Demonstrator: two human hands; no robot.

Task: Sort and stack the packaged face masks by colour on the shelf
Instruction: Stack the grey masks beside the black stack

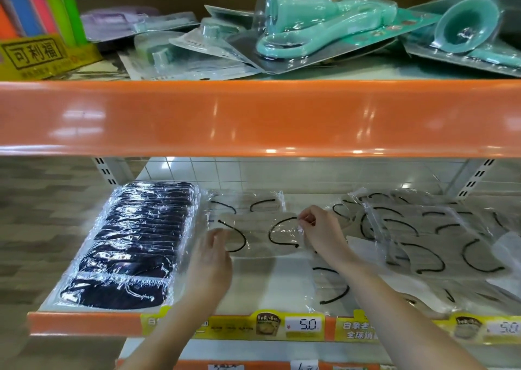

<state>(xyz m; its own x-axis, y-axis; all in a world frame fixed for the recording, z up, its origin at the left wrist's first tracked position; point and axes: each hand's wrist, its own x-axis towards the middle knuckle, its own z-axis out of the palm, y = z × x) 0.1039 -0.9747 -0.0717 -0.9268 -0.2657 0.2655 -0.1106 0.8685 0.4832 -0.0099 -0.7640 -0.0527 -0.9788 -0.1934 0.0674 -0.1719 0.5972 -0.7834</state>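
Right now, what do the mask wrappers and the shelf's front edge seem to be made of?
Wrapper of the pale mask in both hands: thin clear plastic film, glossy; it crinkles and glints. Wrappers on the dark mask stack: the same film, with white highlights. Orange shelf edge: smooth and glossy, mirroring ceiling lights; probably plastic or painted metal.

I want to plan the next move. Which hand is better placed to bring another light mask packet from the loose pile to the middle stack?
The right hand, probably. It already pinches the middle packet's right edge, next to the loose pile. The left hand is near the dark stack.
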